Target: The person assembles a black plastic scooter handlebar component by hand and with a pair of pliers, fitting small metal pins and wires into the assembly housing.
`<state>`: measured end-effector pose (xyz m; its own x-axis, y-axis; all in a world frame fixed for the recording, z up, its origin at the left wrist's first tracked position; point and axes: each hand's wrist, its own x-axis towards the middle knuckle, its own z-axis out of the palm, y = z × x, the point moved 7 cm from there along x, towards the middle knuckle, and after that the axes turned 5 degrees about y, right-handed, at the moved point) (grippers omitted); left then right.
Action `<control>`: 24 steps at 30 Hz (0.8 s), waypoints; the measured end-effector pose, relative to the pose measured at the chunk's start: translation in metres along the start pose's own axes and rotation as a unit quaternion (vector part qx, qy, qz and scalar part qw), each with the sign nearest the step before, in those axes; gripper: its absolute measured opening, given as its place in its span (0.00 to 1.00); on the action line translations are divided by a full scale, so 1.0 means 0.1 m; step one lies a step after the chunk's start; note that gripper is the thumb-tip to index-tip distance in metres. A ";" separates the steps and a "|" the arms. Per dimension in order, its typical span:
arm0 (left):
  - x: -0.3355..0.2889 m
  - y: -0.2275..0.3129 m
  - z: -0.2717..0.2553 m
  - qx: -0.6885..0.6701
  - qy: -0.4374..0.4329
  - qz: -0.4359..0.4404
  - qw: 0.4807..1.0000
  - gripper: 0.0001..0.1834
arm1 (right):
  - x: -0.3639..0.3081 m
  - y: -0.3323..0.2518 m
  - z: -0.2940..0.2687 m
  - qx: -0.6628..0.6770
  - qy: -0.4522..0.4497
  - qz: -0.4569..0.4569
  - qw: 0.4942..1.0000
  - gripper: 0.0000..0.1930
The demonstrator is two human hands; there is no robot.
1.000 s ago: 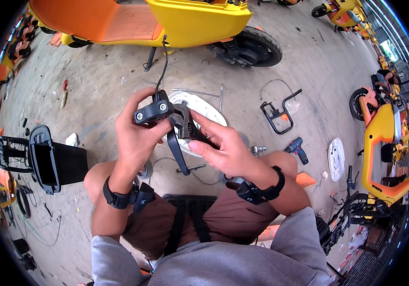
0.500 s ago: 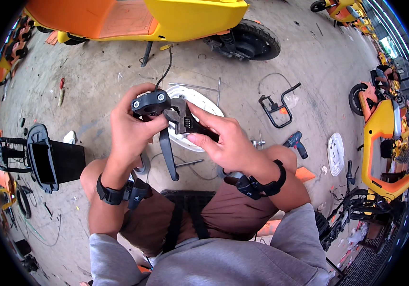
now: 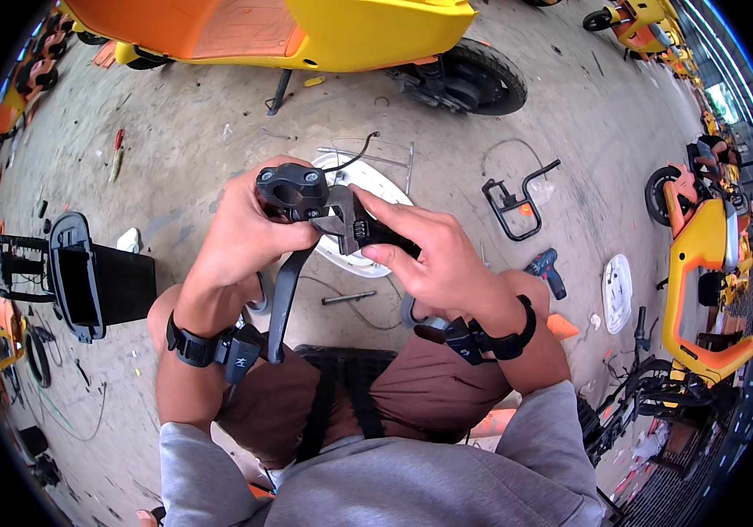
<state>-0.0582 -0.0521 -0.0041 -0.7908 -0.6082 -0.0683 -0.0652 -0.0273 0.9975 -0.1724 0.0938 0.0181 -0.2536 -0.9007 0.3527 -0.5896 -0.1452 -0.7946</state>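
Observation:
My left hand (image 3: pixel 244 237) is closed round a black brake lever (image 3: pixel 287 290), with the thumb pressed against its mount. On top of the mount, a clamp with two bolts faces up, and a short black cable (image 3: pixel 360 153) sticks out beyond it. The lever's blade hangs down toward my left knee. In my right hand (image 3: pixel 438 255) is an adjustable wrench (image 3: pixel 347 215), gripped near its head by thumb and fingers. The wrench's jaws sit against the side of the lever mount, by my left thumb; what lies between them is hard to make out.
Below my hands a white oval plastic cover (image 3: pixel 385 189) lies on the concrete floor. A black bent tube frame (image 3: pixel 512 211), a cordless drill (image 3: pixel 546 270) and another white cover (image 3: pixel 617 294) are to the right. A black bin (image 3: pixel 100 277) lies left; a yellow scooter (image 3: pixel 367 39) stands ahead.
The brake lever has turned in my left hand: its blade now points down-left instead of down-right, and its cable leans right. Both hands have shifted slightly right, the wrench staying against the mount.

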 end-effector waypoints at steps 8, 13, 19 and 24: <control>-0.04 -0.12 0.00 -0.027 -0.035 -0.118 0.992 0.18 | 0.02 -0.02 0.00 -0.028 0.001 -0.001 1.000 0.29; -0.05 -0.15 0.04 -0.069 -0.040 -0.136 0.987 0.18 | 0.01 0.00 -0.03 -0.032 0.007 0.005 0.999 0.29; -0.13 -0.02 0.08 -0.111 -0.055 -0.152 0.981 0.19 | 0.05 0.05 -0.09 -0.028 0.046 -0.011 0.998 0.28; -0.09 -0.10 -0.06 -0.061 -0.017 -0.147 0.987 0.20 | -0.02 0.33 0.08 0.185 0.103 0.137 0.968 0.23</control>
<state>-0.0468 -0.0507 -0.0133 -0.7684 -0.5332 -0.3540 -0.2227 -0.2958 0.9289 -0.1856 0.0880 -0.0131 -0.5312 -0.8312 0.1643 -0.1727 -0.0836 -0.9814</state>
